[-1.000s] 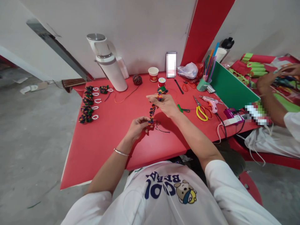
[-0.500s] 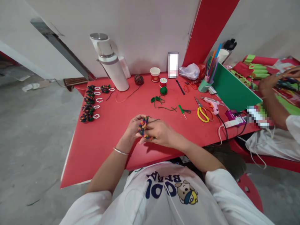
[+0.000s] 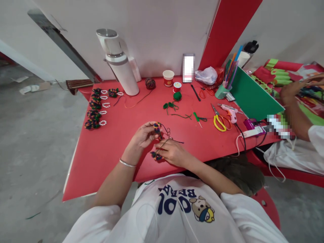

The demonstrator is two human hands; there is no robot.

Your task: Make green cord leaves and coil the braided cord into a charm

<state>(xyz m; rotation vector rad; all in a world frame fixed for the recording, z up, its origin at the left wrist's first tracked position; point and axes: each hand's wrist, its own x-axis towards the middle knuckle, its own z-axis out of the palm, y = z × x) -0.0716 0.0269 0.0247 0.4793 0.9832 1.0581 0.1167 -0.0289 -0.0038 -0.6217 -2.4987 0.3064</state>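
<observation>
Between my hands is a multicoloured crocheted yarn strip (image 3: 157, 126), with blue, orange and green stitches. My left hand (image 3: 144, 135) pinches its upper end between thumb and fingers. Lower down, my right hand (image 3: 174, 152) is closed on the other part, and a green-tipped end pokes out below its fingers. Loose dark yarn (image 3: 168, 132) curls above my right hand, its tail lying to the right. Part of the strip is hidden behind my right fingers.
Finished yarn pieces with bead loops (image 3: 93, 114) line the left. A white thermos (image 3: 124, 76), paper cup (image 3: 168, 78), green yarn ball (image 3: 177, 96), yellow-handled scissors (image 3: 219, 123) and pink glue gun (image 3: 231, 113) stand or lie around. A co-worker's arm (image 3: 295, 104) is at right.
My hands have spread a little apart. The strip, earlier looped across my fingers, now stretches between them, and loose curled yarn shows above my right hand.
</observation>
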